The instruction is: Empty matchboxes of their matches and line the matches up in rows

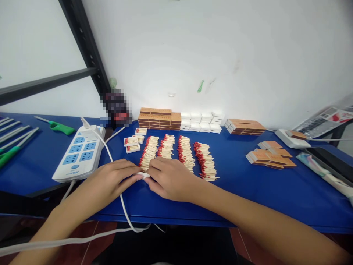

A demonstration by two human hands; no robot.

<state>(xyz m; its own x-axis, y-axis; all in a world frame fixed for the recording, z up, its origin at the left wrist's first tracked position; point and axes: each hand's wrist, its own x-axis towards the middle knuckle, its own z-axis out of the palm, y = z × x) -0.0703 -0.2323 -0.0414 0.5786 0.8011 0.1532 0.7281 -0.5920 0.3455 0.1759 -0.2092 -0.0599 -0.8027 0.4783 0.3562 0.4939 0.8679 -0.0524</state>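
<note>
A small white matchbox tray (pixel 143 175) is held low over the blue table, at the near end of the leftmost row of matches (pixel 149 151). My left hand (pixel 117 177) pinches its left end between thumb and fingers. At the other end, the curled fingers of my right hand (pixel 168 179) close on the tray, partly over the matches. Whether loose matches are between my fingers is hidden. Further red-tipped rows lie to the right, including the rightmost matches (pixel 205 162). Behind my left hand sit several matchbox trays filled with matches (pixel 132 143).
Along the wall stand stacked brown matchboxes (pixel 160 120), white trays (pixel 201 123) and more matchboxes (pixel 245 127). Loose matchboxes (pixel 271 156) lie at right near a phone (pixel 328 158). A power strip (pixel 79 152) is at left; its white cable (pixel 124 209) passes under my left wrist.
</note>
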